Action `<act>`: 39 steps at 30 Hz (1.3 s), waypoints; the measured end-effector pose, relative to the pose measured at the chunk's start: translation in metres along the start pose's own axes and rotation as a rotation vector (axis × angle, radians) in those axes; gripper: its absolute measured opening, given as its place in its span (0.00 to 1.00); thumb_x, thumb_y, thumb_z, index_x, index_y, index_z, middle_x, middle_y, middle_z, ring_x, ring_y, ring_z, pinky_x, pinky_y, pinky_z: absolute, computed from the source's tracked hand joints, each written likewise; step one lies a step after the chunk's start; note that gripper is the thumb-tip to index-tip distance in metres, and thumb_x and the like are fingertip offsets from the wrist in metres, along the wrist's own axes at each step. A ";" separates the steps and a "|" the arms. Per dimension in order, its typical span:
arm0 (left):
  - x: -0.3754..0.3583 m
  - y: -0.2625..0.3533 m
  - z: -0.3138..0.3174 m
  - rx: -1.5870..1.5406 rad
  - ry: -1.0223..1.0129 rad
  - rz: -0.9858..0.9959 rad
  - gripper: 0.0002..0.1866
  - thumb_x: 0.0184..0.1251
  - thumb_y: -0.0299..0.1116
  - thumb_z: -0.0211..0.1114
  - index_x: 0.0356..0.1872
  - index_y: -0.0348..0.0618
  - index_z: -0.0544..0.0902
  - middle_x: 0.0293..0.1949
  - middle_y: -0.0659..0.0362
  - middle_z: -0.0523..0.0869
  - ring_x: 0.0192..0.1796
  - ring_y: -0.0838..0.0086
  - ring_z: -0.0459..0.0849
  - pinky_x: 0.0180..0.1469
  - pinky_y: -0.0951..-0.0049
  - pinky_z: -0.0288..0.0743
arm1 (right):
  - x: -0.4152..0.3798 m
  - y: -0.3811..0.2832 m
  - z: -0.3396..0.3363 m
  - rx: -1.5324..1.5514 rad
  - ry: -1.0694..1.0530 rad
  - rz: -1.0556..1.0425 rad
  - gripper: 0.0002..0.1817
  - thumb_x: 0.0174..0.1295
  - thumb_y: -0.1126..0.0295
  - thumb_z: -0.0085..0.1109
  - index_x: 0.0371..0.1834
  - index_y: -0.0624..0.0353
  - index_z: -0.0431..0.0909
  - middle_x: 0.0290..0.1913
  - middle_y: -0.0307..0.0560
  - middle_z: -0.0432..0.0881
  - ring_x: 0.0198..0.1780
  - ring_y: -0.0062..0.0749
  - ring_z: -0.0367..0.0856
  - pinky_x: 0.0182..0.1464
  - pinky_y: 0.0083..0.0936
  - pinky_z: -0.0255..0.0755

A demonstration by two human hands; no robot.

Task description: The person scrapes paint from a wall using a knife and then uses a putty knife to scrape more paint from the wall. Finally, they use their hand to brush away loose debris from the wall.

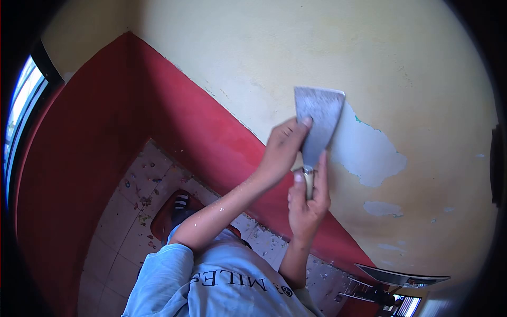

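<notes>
A putty knife [321, 111] with a wide, smeared metal blade is held up in front of the wall, its blade pointing upward. My right hand [309, 208] is closed round its cream handle, thumb in front and one finger stretched up along the neck. From the left, my left hand [285, 145] grips the blade's side, the thumb pressed on its face and the other fingers mostly hidden. A small cream-coloured piece [297, 161] shows just below the left hand. Beyond the blade, a large whitish patch [369, 150] of peeled paint marks the yellowish wall [243, 63].
Smaller peeled patches [382, 207] dot the wall lower right. A red band [211, 113] covers the lower wall. Paint flakes litter the tiled floor [113, 243]. My foot [181, 201] is over a reddish surface. A window [24, 105] stands left; a dark-framed board [404, 277] lies lower right.
</notes>
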State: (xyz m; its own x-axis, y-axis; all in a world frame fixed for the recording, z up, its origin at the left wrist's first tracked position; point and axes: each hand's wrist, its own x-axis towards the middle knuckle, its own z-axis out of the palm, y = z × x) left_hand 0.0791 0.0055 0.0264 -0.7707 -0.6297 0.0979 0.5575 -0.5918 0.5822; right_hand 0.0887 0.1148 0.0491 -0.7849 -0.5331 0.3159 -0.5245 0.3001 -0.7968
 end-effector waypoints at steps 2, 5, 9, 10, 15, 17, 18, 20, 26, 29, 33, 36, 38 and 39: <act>0.010 0.011 -0.004 -0.036 0.057 0.055 0.18 0.69 0.42 0.49 0.28 0.38 0.77 0.21 0.67 0.76 0.25 0.88 0.69 0.27 0.84 0.63 | 0.005 -0.001 0.015 -0.012 -0.032 -0.075 0.25 0.60 0.77 0.50 0.62 0.69 0.59 0.33 0.47 0.76 0.31 0.24 0.73 0.35 0.20 0.69; 0.000 0.010 -0.005 0.032 -0.006 -0.001 0.17 0.69 0.40 0.50 0.30 0.37 0.77 0.21 0.67 0.75 0.25 0.89 0.69 0.27 0.85 0.63 | -0.003 -0.001 0.007 0.086 -0.046 0.028 0.27 0.61 0.77 0.48 0.64 0.68 0.54 0.32 0.44 0.74 0.25 0.19 0.70 0.27 0.17 0.66; -0.010 -0.016 -0.007 0.182 -0.060 0.042 0.16 0.69 0.39 0.50 0.33 0.34 0.77 0.20 0.68 0.74 0.24 0.89 0.67 0.24 0.84 0.61 | -0.022 0.022 0.012 0.308 0.027 0.113 0.30 0.62 0.78 0.45 0.67 0.65 0.45 0.31 0.43 0.72 0.20 0.15 0.66 0.20 0.13 0.62; -0.008 -0.013 -0.008 0.194 -0.054 0.017 0.16 0.69 0.39 0.50 0.33 0.34 0.77 0.20 0.67 0.74 0.24 0.89 0.67 0.24 0.84 0.61 | -0.022 0.023 0.016 0.302 0.013 0.098 0.31 0.63 0.77 0.43 0.68 0.63 0.42 0.31 0.42 0.71 0.21 0.15 0.66 0.20 0.13 0.63; -0.003 -0.001 -0.009 0.203 -0.074 -0.013 0.16 0.68 0.38 0.51 0.34 0.33 0.77 0.22 0.66 0.76 0.26 0.88 0.68 0.26 0.83 0.63 | -0.025 0.018 0.030 0.294 0.043 0.087 0.31 0.63 0.77 0.42 0.68 0.63 0.41 0.30 0.42 0.70 0.20 0.15 0.65 0.19 0.14 0.62; -0.008 -0.005 -0.008 0.263 -0.122 -0.022 0.16 0.68 0.38 0.51 0.35 0.32 0.77 0.22 0.67 0.76 0.26 0.88 0.68 0.27 0.82 0.64 | -0.031 0.027 0.025 0.278 0.053 0.062 0.31 0.63 0.78 0.39 0.68 0.63 0.39 0.27 0.42 0.70 0.18 0.15 0.63 0.16 0.15 0.60; -0.005 -0.002 -0.007 0.261 -0.105 -0.005 0.16 0.68 0.38 0.51 0.35 0.32 0.77 0.22 0.67 0.76 0.26 0.88 0.67 0.27 0.82 0.64 | -0.029 0.022 0.026 0.283 0.058 0.082 0.31 0.63 0.78 0.39 0.69 0.63 0.38 0.28 0.42 0.70 0.18 0.15 0.63 0.17 0.15 0.60; -0.004 0.007 -0.004 0.224 -0.087 -0.021 0.16 0.69 0.38 0.50 0.35 0.32 0.77 0.22 0.67 0.76 0.26 0.88 0.67 0.27 0.83 0.64 | -0.021 0.011 0.033 0.243 0.052 0.065 0.31 0.64 0.78 0.38 0.69 0.63 0.38 0.29 0.43 0.70 0.18 0.15 0.63 0.17 0.15 0.60; -0.006 -0.005 -0.007 0.241 -0.105 -0.022 0.16 0.69 0.39 0.50 0.36 0.33 0.78 0.23 0.67 0.76 0.26 0.89 0.68 0.27 0.85 0.63 | -0.027 0.030 0.025 0.261 0.053 0.035 0.31 0.63 0.79 0.39 0.69 0.63 0.40 0.28 0.42 0.71 0.18 0.15 0.64 0.18 0.15 0.61; -0.002 -0.003 -0.003 0.179 -0.060 0.011 0.17 0.69 0.40 0.50 0.34 0.34 0.78 0.22 0.67 0.76 0.25 0.89 0.67 0.26 0.84 0.62 | -0.019 0.026 0.025 0.210 0.032 0.004 0.31 0.63 0.79 0.40 0.69 0.63 0.40 0.27 0.41 0.70 0.18 0.14 0.63 0.18 0.15 0.61; 0.002 0.004 -0.006 0.186 -0.087 -0.004 0.17 0.69 0.40 0.50 0.33 0.34 0.77 0.22 0.68 0.76 0.25 0.90 0.67 0.24 0.85 0.61 | -0.015 0.016 0.025 0.232 0.013 0.025 0.31 0.63 0.79 0.40 0.69 0.62 0.41 0.30 0.42 0.71 0.18 0.13 0.63 0.18 0.13 0.61; -0.006 -0.010 -0.001 0.182 -0.062 0.035 0.16 0.69 0.39 0.51 0.33 0.33 0.77 0.22 0.68 0.76 0.25 0.90 0.67 0.25 0.85 0.62 | -0.024 0.026 0.018 0.258 0.042 0.029 0.31 0.62 0.80 0.41 0.69 0.62 0.42 0.33 0.44 0.73 0.18 0.13 0.64 0.17 0.13 0.61; -0.001 -0.006 0.000 0.163 -0.039 0.048 0.17 0.69 0.39 0.50 0.32 0.34 0.77 0.22 0.68 0.75 0.24 0.89 0.67 0.24 0.84 0.61 | -0.023 0.023 0.016 0.286 0.043 0.081 0.30 0.63 0.76 0.46 0.67 0.67 0.46 0.30 0.40 0.72 0.22 0.14 0.66 0.22 0.14 0.63; 0.000 -0.003 0.001 0.153 -0.028 0.041 0.17 0.69 0.40 0.50 0.31 0.34 0.77 0.21 0.68 0.75 0.24 0.89 0.67 0.24 0.84 0.61 | -0.020 0.016 0.017 0.267 0.033 0.070 0.30 0.63 0.76 0.46 0.67 0.67 0.46 0.30 0.40 0.72 0.22 0.14 0.66 0.22 0.14 0.64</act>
State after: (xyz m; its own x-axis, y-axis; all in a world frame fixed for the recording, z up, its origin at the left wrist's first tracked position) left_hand 0.0771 0.0077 0.0254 -0.7578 -0.6362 0.1451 0.5365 -0.4810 0.6934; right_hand 0.1014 0.1173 0.0212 -0.8287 -0.4909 0.2688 -0.3667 0.1134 -0.9234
